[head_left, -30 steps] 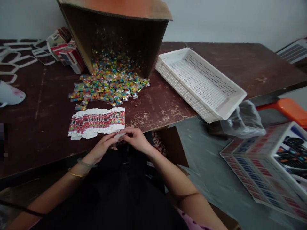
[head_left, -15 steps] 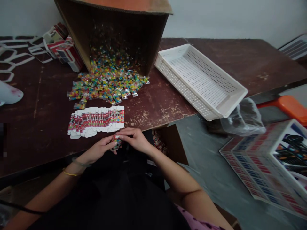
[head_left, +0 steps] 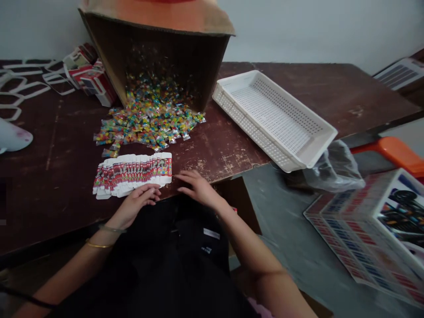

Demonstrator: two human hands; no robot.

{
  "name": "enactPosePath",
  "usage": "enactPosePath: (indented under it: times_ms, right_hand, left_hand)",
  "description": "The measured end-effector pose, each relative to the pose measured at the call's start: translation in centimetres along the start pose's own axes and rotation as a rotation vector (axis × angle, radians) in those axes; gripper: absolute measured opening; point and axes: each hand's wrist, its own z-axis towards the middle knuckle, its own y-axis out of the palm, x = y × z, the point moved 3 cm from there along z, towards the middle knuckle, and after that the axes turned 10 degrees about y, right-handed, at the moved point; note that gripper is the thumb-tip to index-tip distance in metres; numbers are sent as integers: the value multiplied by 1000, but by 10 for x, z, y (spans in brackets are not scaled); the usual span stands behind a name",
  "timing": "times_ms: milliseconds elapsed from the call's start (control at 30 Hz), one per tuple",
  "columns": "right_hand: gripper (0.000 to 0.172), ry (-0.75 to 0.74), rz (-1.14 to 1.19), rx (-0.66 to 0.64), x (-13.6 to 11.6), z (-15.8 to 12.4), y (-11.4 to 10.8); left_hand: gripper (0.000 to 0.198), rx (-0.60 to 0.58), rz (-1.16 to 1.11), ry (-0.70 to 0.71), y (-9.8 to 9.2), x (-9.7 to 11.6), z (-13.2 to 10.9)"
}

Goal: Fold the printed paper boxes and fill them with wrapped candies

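A fanned row of flat printed cartons (head_left: 132, 173), red and white, lies on the dark table near its front edge. My left hand (head_left: 141, 198) is at the near side of this row, fingers loosely bent and apart, with nothing seen in it. To the right of the row my right hand (head_left: 195, 185) hovers by the table edge, its fingers stretched out and holding nothing. Beyond the cartons a heap of small clear candy packets (head_left: 152, 119), filled with bright pieces, spills out of a large cardboard box (head_left: 218, 62) tipped on its side.
A white perforated plastic tray (head_left: 278, 119) stands right of the box, over the table edge. Below the table is an open carton (head_left: 245, 203). Red-and-white boxes (head_left: 96, 81) sit at back left, a white mug (head_left: 13, 136) at far left, an orange stool (head_left: 402, 150) at right.
The small colourful carton that both hands held is gone from them. My hands have come apart, the right one moving rightward. The view has tilted up slightly.
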Motion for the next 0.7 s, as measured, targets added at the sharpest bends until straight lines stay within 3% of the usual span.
enactPosePath:
  times_ms: [67,133,200,267,367,467,600,700]
  right_hand:
    - [59,-114,-105,-47,-1,43,27]
    - [47,-186,-164,-112,1,72,43]
    - [28,-225,-137,-132,2,79,45]
    - [25,-225,-50,-46,-2,65,40]
    - [24,-265,51,113,-24,23,36]
    - [24,-331,80,121,-52,-9,43]
    - [31,-73,118,234,-59,-7,45]
    - [27,6,240,223,-59,-1,46]
  left_hand:
    - [30,5,-15,-18,-8,0,0]
    - [29,-11,-33,-54,-14,0,-4]
    - [28,-19,-45,-84,-19,-1,-8]
    - [31,-43,-102,-114,-19,-2,-9]
    - [38,-100,-323,-146,-8,-5,-5]
    - [29,-48,-403,-154,9,-6,0]
    - [24,-9,-195,-138,31,-9,-5]
    - [30,20,-108,-128,37,-12,-14]
